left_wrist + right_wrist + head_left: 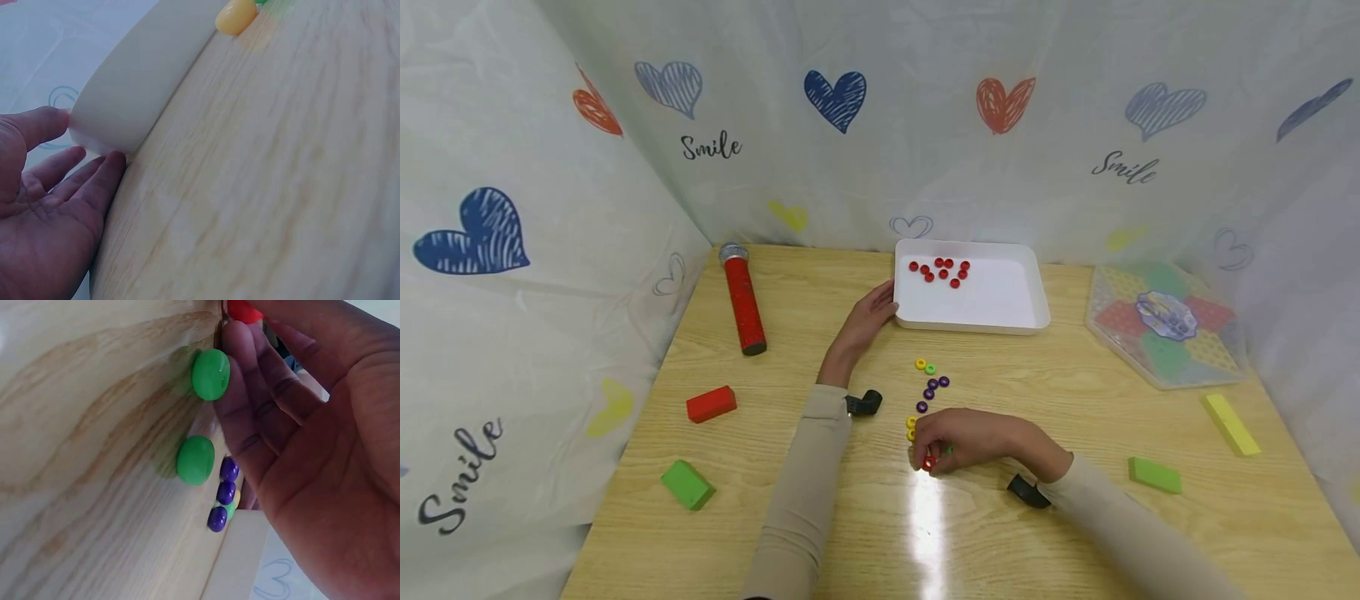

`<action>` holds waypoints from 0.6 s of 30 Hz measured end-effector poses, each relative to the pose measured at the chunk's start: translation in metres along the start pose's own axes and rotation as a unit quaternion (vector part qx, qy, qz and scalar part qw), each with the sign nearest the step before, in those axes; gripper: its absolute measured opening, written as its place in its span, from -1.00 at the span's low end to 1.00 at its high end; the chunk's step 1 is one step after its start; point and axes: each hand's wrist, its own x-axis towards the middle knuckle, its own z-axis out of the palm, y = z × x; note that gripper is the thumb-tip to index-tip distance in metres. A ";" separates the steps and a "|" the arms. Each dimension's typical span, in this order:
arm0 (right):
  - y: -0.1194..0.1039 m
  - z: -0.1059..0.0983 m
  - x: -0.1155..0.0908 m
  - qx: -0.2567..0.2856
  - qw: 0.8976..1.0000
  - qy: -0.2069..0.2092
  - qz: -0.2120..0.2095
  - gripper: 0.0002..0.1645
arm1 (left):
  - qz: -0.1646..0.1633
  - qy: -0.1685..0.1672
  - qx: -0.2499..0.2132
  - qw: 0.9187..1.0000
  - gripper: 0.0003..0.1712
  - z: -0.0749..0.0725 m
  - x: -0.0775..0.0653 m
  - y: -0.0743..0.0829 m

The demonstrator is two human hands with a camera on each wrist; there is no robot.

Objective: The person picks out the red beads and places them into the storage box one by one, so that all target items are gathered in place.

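Note:
A white tray (pixel 1000 292) holds several red ring beads (pixel 943 273). My left hand (pixel 867 321) rests at its left side; in the left wrist view the thumb (pixel 47 125) touches the tray wall (pixel 128 84), with the other fingers low beside it. Lower on the table, my right hand (pixel 973 437) pinches a red ring bead (pixel 929 462) between thumb and fingertips, close to the tabletop. Two green beads (pixel 195 460) lie beside that hand in the right wrist view. Purple beads (pixel 928 393) and yellow beads (pixel 912 422) form a curved line between hand and tray.
A red microphone (pixel 745 304), a red block (pixel 711 404) and a green block (pixel 688 484) are at left. On the right are a patterned flat box (pixel 1165 325), a yellow block (pixel 1231 425) and another green block (pixel 1154 475). Printed curtains surround the table.

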 end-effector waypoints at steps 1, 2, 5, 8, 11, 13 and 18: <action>0.000 0.000 0.000 -0.001 1.000 0.004 0.003 -0.83 | 0.002 0.000 0.000 1.000 -0.38 0.000 0.000 0.000; -0.001 -0.001 -0.001 -0.002 1.000 0.008 0.006 -0.83 | 0.002 -0.001 -0.002 1.000 -0.38 0.000 -0.001 0.000; -0.003 -0.007 -0.002 0.008 0.999 0.026 0.018 -0.81 | 0.002 0.000 -0.004 1.000 -0.39 -0.001 -0.001 0.000; -0.003 -0.016 -0.005 0.021 0.998 0.054 0.023 -0.80 | 0.002 0.000 -0.010 1.000 -0.38 0.000 -0.002 0.001; -0.002 -0.028 -0.010 0.034 0.996 0.082 0.024 -0.81 | 0.002 0.000 -0.014 1.000 -0.38 0.000 -0.002 0.001; 0.000 -0.038 -0.013 0.035 0.994 0.100 0.026 -0.80 | 0.001 -0.001 -0.016 1.000 -0.38 0.000 -0.003 0.002; 0.007 -0.066 -0.021 0.042 0.989 0.140 0.037 -0.78 | -0.005 0.003 -0.010 1.000 -0.37 0.000 -0.003 0.003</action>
